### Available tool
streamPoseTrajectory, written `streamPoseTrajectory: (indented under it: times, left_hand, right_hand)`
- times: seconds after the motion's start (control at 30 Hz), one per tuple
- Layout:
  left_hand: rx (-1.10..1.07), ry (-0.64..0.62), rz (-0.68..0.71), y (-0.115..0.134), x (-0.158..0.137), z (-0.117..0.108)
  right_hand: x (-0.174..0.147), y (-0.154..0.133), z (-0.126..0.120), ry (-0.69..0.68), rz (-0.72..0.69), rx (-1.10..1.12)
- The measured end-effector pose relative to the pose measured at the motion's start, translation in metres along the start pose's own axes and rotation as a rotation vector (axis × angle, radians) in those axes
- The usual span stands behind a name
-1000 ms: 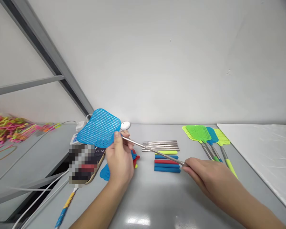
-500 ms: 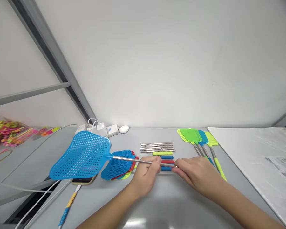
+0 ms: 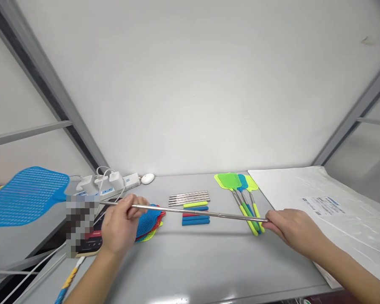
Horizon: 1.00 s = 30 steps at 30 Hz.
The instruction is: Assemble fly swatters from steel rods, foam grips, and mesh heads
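Observation:
A blue fly swatter (image 3: 30,196) stretches across the view, its telescopic metal rod drawn out long. My left hand (image 3: 120,223) is closed around the rod near the swatter's head. At the bare far end of the rod, my right hand (image 3: 291,230) pinches the tip. Under the rod lie loose handle grips (image 3: 195,220) in lime, blue and red. Behind them is a row of metal rods (image 3: 189,197). Partly hidden by my left hand, a pile of swatter heads (image 3: 148,221) in blue, red and lime rests on the table.
Several fly swatters with grips (image 3: 245,202) lie at the right of the grey table (image 3: 209,261). A white wrapped package (image 3: 291,190) lies beyond them. At the left are a power strip with chargers (image 3: 114,182), a white mouse (image 3: 147,178), a phone (image 3: 93,242) and cables.
My hands have moved apart, and the rod between them is now much longer. The blue swatter head has shifted left with my left hand. The view has also turned somewhat right.

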<state>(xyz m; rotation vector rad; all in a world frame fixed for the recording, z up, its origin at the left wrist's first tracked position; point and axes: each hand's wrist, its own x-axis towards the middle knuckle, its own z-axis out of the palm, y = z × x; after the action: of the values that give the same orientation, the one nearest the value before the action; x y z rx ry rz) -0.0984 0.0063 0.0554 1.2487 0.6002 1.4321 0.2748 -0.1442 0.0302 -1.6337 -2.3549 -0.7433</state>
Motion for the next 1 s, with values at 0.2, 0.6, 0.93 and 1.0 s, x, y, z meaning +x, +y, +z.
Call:
streamPoseTrajectory:
  times: [0.2,0.6,0.93,1.0]
  left_hand:
    - [-0.101,0.168,0.088,-0.001,0.012,0.027]
    - [0.108,-0.213,-0.265,-0.053,-0.012,0.104]
    - [0.178,-0.081,-0.193,-0.061,0.035,0.08]
    - [0.126,-0.046,-0.215,-0.063,0.041,0.08]
  right_hand:
    - [-0.008,0.007,0.001,0.023,0.052,-0.018]
    - [0.044,-0.002,0.003,0.162,0.065,0.111]
    - [0.025,0.053,0.04,0.12,0.053,0.088]
    - [0.018,0.069,0.044,0.098,0.076,0.099]
